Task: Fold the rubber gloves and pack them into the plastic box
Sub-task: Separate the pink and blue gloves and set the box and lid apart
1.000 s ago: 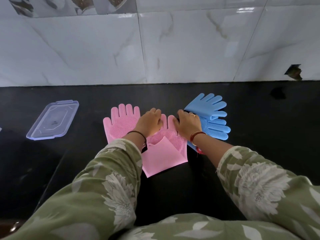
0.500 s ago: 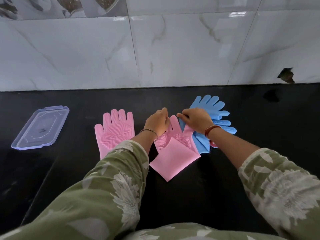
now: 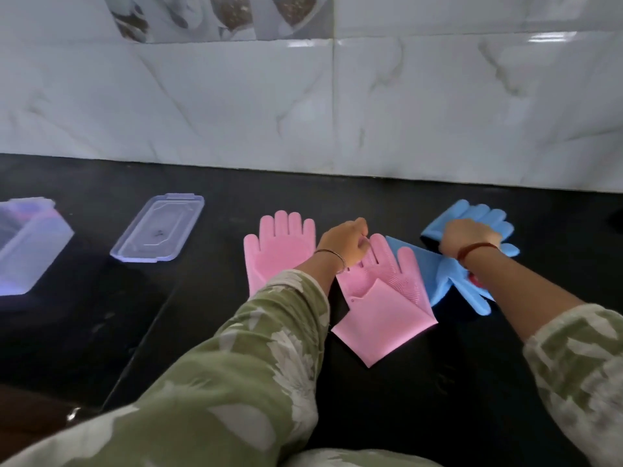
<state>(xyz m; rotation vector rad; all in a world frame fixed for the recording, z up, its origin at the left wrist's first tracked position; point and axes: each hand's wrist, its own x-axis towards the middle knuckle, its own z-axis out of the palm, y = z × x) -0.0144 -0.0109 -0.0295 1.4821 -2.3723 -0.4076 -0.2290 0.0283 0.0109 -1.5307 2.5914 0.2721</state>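
Note:
Two pink rubber gloves lie on the black counter. One pink glove [image 3: 278,247] lies flat with its fingers toward the wall. The second pink glove [image 3: 384,298] has its cuff folded up over the palm. My left hand [image 3: 345,241] pinches the fingers of this folded glove. To the right lie the blue gloves [image 3: 448,267], partly folded and overlapping. My right hand [image 3: 468,239] is closed on the blue gloves near their fingers. The clear plastic box [image 3: 30,244] stands at the far left edge, blurred.
The box's clear lid [image 3: 158,232] lies flat on the counter between the box and the pink gloves. A white marble-tiled wall [image 3: 303,112] runs along the back of the counter. My green floral sleeves fill the foreground.
My right hand left the pink glove and moved right onto the blue gloves, gripping them. My left hand stays on the folded pink glove. The view swung left, bringing the box in.

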